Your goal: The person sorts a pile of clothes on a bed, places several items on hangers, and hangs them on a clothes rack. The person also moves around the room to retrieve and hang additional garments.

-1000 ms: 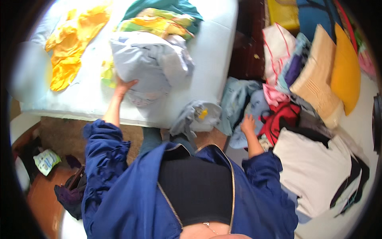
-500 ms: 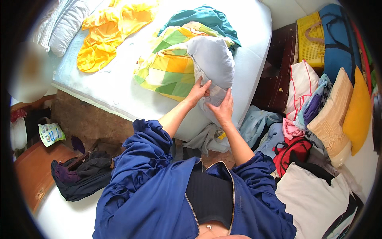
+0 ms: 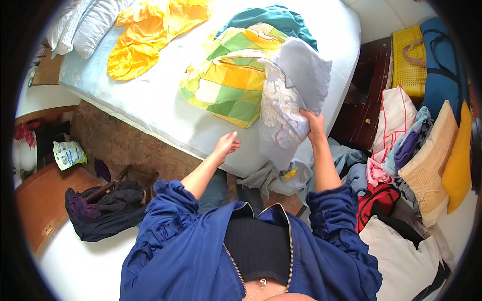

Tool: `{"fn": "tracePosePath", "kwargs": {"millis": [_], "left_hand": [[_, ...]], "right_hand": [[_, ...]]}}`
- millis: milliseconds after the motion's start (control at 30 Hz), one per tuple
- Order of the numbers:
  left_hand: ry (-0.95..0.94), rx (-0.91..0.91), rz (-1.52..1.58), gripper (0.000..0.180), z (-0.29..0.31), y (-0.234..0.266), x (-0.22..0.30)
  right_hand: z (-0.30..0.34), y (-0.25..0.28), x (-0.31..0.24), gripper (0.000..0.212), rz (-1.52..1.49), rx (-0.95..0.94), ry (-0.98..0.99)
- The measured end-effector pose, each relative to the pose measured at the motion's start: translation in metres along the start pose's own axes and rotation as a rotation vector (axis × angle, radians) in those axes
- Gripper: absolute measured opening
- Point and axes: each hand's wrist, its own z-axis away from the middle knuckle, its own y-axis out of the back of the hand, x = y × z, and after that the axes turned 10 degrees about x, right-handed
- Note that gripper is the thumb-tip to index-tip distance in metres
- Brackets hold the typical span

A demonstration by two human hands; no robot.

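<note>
My right hand grips the edge of a grey pillowcase over the near right part of the bed. A pale floral side of it faces up and hangs toward the mattress edge. I cannot tell whether a pillow is inside. My left hand is apart from the cloth, near the bed's front edge, its fingers curled together with nothing seen in them. A green, yellow and white checked cloth lies bunched left of the pillowcase, with a teal cloth behind it.
On the mattress lie a yellow cloth and, at the far left, white pillows. Right of the bed stand a dark cabinet, a yellow basket, piled cushions and a red bag. A chair with dark clothes is lower left.
My left hand has let go of the pillowcase and drawn back left. My right hand has moved right, still holding it; the pillowcase is turned and looks flatter, showing its floral side.
</note>
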Motion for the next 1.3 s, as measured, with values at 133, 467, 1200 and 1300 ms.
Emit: {"fn": "tracePosePath", "kwargs": {"millis": [133, 467, 1200, 1300], "left_hand": [[-0.144, 0.048, 0.141, 0.055, 0.034, 0.021, 0.01], [-0.299, -0.75, 0.436, 0.048, 0.101, -0.049, 0.111], [-0.367, -0.377, 0.489, 0.066, 0.173, -0.091, 0.155], [-0.32, -0.362, 0.525, 0.066, 0.146, -0.085, 0.142]], "right_hand": [[0.069, 0.037, -0.029, 0.03, -0.21, -0.064, -0.2], [0.154, 0.036, -0.143, 0.042, -0.537, -0.417, -0.088], [0.201, 0.57, -0.565, 0.044, -0.886, 0.327, 1.168], [0.166, 0.651, -0.552, 0.057, -0.746, 0.671, 0.995]]}}
